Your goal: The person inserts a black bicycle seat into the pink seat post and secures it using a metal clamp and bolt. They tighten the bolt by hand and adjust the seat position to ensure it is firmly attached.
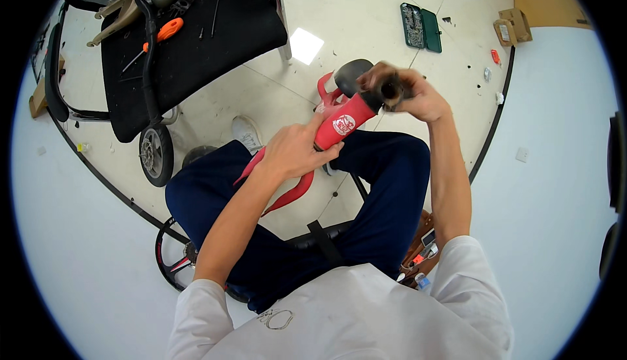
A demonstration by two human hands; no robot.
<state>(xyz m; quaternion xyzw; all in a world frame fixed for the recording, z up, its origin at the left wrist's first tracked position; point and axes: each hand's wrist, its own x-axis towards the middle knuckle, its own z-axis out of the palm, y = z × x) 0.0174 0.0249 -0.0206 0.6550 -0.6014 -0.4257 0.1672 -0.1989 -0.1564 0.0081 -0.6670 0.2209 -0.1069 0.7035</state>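
Note:
A red bicycle-like frame (349,119) with a round white emblem and curved tubes lies tilted across the space between my knees. My left hand (299,147) is wrapped around its thick red tube, below the emblem. At the tube's upper right end, my right hand (418,95) grips a dark, hollow cylindrical part (390,90), its round opening facing up. That part touches or sits very near the tube's end; I cannot tell whether they are joined. Slight blur covers the fingers there. Just behind lies a rounded dark grey piece (353,76), partly hidden.
A black chair (215,66) at upper left carries an orange-handled screwdriver (171,29), a hex key (215,17) and metal parts. A small wheel (156,155) stands beside it. Farther off, an open green case (421,28) of small hardware lies on the floor, with cardboard boxes (514,27) at right.

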